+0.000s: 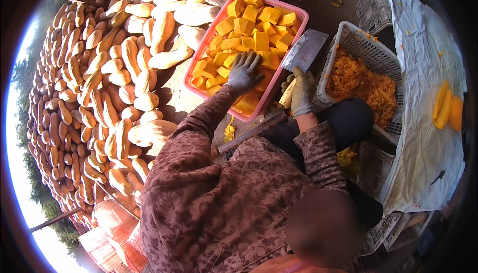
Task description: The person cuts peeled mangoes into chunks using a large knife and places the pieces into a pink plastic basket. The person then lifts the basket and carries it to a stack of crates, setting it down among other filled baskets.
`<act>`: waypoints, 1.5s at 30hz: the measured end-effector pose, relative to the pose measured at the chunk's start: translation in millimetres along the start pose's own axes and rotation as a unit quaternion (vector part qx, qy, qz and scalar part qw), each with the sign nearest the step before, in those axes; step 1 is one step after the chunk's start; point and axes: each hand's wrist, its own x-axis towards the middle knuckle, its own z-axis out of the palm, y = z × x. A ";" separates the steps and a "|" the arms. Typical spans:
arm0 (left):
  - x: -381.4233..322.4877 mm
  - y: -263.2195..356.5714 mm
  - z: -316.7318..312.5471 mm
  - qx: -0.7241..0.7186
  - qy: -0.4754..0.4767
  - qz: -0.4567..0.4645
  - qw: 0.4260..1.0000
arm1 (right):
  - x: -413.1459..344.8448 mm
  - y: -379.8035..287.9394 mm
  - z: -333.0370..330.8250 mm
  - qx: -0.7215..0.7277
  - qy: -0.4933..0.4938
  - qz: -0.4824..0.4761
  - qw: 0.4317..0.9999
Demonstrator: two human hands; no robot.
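My left hand [244, 72], in a grey work glove, lies with its fingers spread on cut chunks of orange squash [244, 26]. The chunks fill a pink plastic basket [188, 65]. To the right of the basket, my right hand [301, 90], in a pale glove, is closed around a cleaver [305, 50]. The cleaver's broad metal blade points up and away beside the basket's right rim, and its light handle shows below my fingers. Part of the squash near my left wrist lies in shadow.
A white plastic crate [377, 52] of orange shreds stands at right, beside a pale sheet [422, 49] holding squash pieces [441, 105]. Many whole long squashes [160, 30] cover the ground at left. A long narrow bar [254, 131] lies near the basket. Peelings [229, 129] lie on the ground.
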 end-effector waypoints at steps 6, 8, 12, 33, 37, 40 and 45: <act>28.1 -18.2 -30.9 -0.054 -0.057 0.003 0.997 | -8.1 -4.3 5.7 0.025 0.001 -0.029 0.999; 49.7 -29.5 -31.3 -0.088 -0.111 0.014 0.990 | -10.4 -3.2 8.9 0.006 -0.007 -0.029 1.000; 70.1 -15.4 -24.0 -0.050 -0.188 0.056 0.979 | -6.9 -1.3 3.5 -0.046 -0.014 -0.076 0.996; 69.5 -40.8 -4.1 -0.174 -0.099 -0.225 0.953 | -11.1 1.7 -0.3 -0.375 0.025 -0.260 0.890; 65.6 -43.6 -7.8 -0.169 -0.095 -0.301 0.934 | -16.0 6.0 5.6 -0.471 -0.023 -0.270 0.839; 63.2 -34.9 -12.9 -0.225 -0.095 -0.323 0.914 | -23.7 4.4 9.8 -0.505 -0.061 -0.273 0.816; 63.9 -12.7 -13.3 -0.475 -0.056 -0.444 0.757 | -21.2 10.0 15.5 -0.582 -0.082 -0.270 0.763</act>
